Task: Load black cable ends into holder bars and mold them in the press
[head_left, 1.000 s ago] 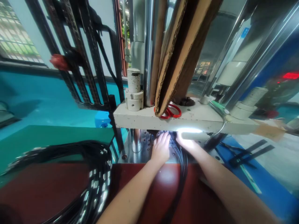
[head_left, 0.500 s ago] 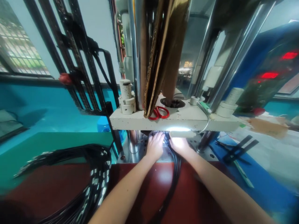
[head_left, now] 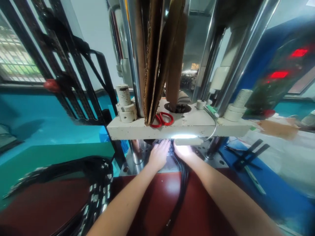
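Note:
Under the press's cream plate (head_left: 177,131), my left hand (head_left: 158,155) lies with its fingers stretched forward. Their tips are at the dark block (head_left: 171,148) where the wires end. On the other side of that block is my right hand (head_left: 185,152), bleached by a lit lamp (head_left: 188,141) that covers part of its fingers. Whether that hand grips anything cannot be made out. A bundle of thin black cables (head_left: 182,177) runs from between my hands down over the dark red table (head_left: 169,193).
A large coil of black cables (head_left: 98,183) with shiny ends lies at left. Red-handled scissors (head_left: 162,119) and cardboard (head_left: 154,65) stand on the press plate. Steel posts (head_left: 136,152) flank my hands. Dark tools (head_left: 248,157) rest on a blue mat (head_left: 278,196) at right.
The view has turned slightly right, so the surroundings sit further left. A little more of the dark block shows between my hands, which stay near the wire ends.

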The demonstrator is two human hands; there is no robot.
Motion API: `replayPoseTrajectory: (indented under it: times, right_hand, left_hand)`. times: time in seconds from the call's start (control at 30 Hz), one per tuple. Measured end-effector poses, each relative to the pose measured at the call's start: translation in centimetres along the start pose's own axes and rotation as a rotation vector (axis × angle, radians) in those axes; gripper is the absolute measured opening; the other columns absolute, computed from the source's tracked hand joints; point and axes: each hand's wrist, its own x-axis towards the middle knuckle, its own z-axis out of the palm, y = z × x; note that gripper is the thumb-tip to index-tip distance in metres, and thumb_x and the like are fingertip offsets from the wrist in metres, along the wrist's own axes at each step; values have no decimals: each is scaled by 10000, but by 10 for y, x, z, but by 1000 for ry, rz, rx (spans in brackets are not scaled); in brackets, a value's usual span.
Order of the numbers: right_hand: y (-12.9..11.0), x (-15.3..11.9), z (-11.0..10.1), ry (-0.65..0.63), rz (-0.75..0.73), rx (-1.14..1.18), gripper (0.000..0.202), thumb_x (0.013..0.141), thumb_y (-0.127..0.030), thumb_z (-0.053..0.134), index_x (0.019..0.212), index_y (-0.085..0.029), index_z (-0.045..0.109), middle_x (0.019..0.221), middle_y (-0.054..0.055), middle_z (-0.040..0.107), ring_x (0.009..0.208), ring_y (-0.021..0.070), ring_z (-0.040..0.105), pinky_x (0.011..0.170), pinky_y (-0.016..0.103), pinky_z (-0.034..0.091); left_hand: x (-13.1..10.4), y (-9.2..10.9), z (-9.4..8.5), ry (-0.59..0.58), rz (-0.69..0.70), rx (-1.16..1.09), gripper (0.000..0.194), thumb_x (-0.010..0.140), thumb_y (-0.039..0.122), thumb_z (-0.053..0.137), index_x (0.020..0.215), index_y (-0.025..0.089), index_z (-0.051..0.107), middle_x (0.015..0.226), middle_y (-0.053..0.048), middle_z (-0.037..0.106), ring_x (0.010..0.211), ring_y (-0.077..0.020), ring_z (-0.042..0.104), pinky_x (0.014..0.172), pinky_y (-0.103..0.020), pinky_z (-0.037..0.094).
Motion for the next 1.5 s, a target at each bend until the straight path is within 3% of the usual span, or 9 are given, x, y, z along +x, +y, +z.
replayPoseTrajectory:
  times: [0.17, 0.3, 0.47, 0.63, 0.9, 1.03, 1.13, 1.27, 1.5]
  right_hand:
    - [12, 2, -16, -26, 10, 18, 294, 808, -65, 347, 855, -112, 633, 867, 144, 660, 865, 229, 591, 841, 371, 427]
    - [46, -29, -31, -35, -43, 50, 372, 762, -14, 346, 1017, -112, 599, 962, 133, 642, 922, 216, 574, 816, 342, 447]
    - [67, -80, -25, -33, -258, 97, 490, 740, -17, 384, 1208, -128, 481, 1246, 115, 503, 1158, 216, 429, 960, 356, 369]
    - [55, -76, -1, 90, -320, 42, 385, 825, -100, 384, 1186, -2, 477, 1192, 218, 518, 1123, 279, 457, 950, 412, 387]
    - [65, -59, -1, 93, -287, 75, 302, 849, -93, 347, 1069, -113, 553, 1022, 124, 610, 958, 216, 542, 891, 361, 420]
    - [65, -54, -3, 43, -271, 91, 306, 813, -90, 380, 1058, -135, 559, 993, 111, 619, 950, 226, 535, 863, 390, 410]
    - [66, -48, -2, 5, -289, 102, 271, 783, -151, 452, 1021, -119, 578, 1041, 130, 604, 1058, 244, 481, 918, 394, 368]
    - [67, -42, 0, -19, -287, 95, 279, 773, -157, 453, 1013, -111, 587, 1065, 146, 596, 1123, 245, 446, 952, 379, 340]
    - [60, -33, 1, -129, -264, 53, 178, 697, -136, 479, 774, -154, 638, 853, 120, 658, 923, 267, 562, 836, 375, 412]
  left_hand:
    - [3, 6, -11, -22, -49, 3, 592, 735, 17, 342, 1310, 158, 311, 1377, -87, 353, 1263, -218, 296, 945, -379, 353]
    - [4, 8, -26, 57, -43, -48, 499, 790, 69, 312, 1278, 159, 363, 1332, -85, 412, 1226, -209, 346, 967, -384, 337]
    - [-7, 22, -35, 24, 224, -82, 462, 793, 103, 349, 1250, 142, 406, 1290, -106, 458, 1202, -228, 377, 973, -398, 331]
    - [-26, 44, -25, -76, 428, -71, 624, 712, 65, 392, 1322, 145, 287, 1384, -92, 340, 1267, -238, 291, 1012, -434, 282]
    - [-11, 38, -13, -92, 356, -150, 607, 696, 36, 377, 1293, 135, 341, 1363, -99, 373, 1254, -224, 319, 1038, -425, 261]
    - [14, 34, -21, -3, 166, -226, 403, 855, 267, 356, 1237, 157, 423, 1251, -105, 493, 1184, -235, 407, 996, -411, 322]
    - [30, 32, -19, 25, 136, -217, 439, 831, 437, 413, 1179, 178, 482, 1203, -86, 531, 1145, -248, 441, 987, -406, 333]
    - [39, 27, -12, 23, 151, -214, 457, 803, 470, 455, 1175, 208, 500, 1196, -56, 545, 1111, -247, 469, 983, -395, 340]
    - [42, 26, -7, -87, 47, -525, 428, 821, 499, 409, 1087, 207, 574, 1072, -29, 628, 989, -181, 565, 904, -296, 422]
